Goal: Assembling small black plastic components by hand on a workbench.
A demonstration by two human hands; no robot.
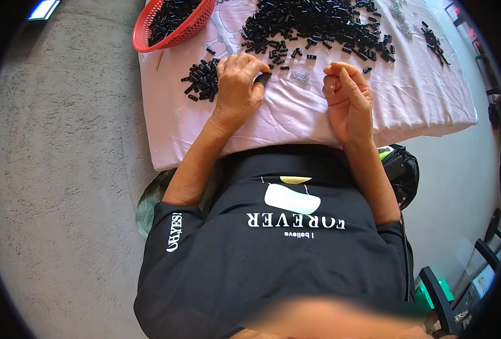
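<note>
Sm. blk parts (301, 25): loose bulk lot, upper ctr. of frame

Location: main heap is lying upper ctr. on pink cloth (431, 104); smaller pile (200, 82) is sitting lower & to the left, right beside L hand; red basket (188, 34), upper left, is holding more of same kind.

Hands: two, bare, well apart from each other. L hand (236, 87) is resting palm-down at smaller pile's right edge, fingers bending; a dark item is showing at the thumb, worn or held: can't tell. R hand (350, 101), right of ctr., is turning its palm up & inward, fingers curling, thumb lying near index; whether it's pinching anything: can't tell.

Also: silvery bits (300, 78), v. fine, are lying betw. the hands.

Handling (est.): blk parts prob. light, stiff, smooth, so likely slipping or rolling; not esp. fragile. Best hold: thumb & index across the sides, mid-length, ends free. Silvery bits prob. thin, apt to be tangling; suggest taking singly w/ fingertips.
</note>
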